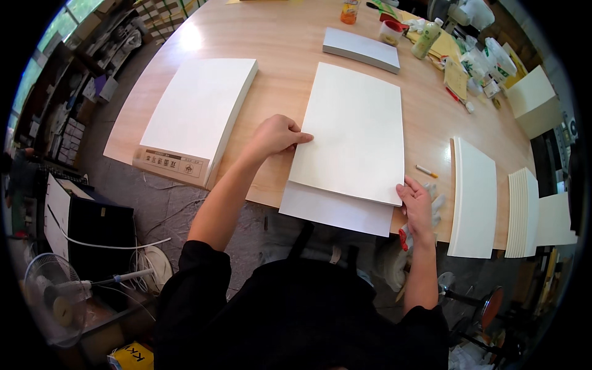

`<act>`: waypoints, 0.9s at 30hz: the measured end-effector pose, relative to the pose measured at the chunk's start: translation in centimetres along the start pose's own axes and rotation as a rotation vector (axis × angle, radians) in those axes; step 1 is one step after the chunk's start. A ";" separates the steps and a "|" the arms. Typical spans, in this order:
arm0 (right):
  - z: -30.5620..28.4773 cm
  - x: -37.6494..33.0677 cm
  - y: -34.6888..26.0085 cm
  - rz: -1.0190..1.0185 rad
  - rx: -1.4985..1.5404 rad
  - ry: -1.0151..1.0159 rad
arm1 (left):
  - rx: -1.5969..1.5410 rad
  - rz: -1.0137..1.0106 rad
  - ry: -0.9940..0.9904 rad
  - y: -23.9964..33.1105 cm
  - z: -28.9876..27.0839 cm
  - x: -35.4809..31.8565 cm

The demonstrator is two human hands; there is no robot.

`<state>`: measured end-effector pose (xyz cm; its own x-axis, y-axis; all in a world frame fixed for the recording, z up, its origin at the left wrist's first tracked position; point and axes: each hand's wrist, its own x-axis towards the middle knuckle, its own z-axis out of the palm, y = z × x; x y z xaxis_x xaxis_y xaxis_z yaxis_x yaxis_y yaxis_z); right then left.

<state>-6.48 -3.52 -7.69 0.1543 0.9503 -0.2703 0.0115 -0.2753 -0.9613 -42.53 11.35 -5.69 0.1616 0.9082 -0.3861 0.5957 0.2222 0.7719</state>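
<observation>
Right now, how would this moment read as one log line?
left hand: on cream sheet left edge | right hand: at its lower right corner | grey sheet: underneath, overhanging wooden table

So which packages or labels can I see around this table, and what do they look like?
Brown printed label: near end of the big white paper stack, table's left.
Green squeeze bottle: upright, far right, pale cap.
Orange clear jar: far edge.
Yellow carton: on the floor, lower left, dark print.
No screens.

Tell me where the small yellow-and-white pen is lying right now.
In the head view, the pen lies on the wooden table, on the person's right, between the cream sheet stack and a white board, just above the right hand.
</observation>
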 end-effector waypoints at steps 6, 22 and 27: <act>-0.8 0.7 1.0 0.001 -0.123 0.004 | 0.171 0.243 0.233 -2.6 0.9 -1.3; -1.0 -0.3 1.1 -0.370 -0.559 0.165 | 0.228 0.473 0.298 -7.0 5.5 -10.9; -1.0 -0.2 1.8 -0.380 -0.535 0.172 | 0.243 0.486 0.287 -6.7 5.4 -11.3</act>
<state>-5.55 -4.37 -9.30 0.1972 0.9709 0.1355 0.5767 -0.0031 -0.8169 -44.11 -2.29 -9.20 0.2613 0.9522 0.1583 0.6745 -0.2975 0.6756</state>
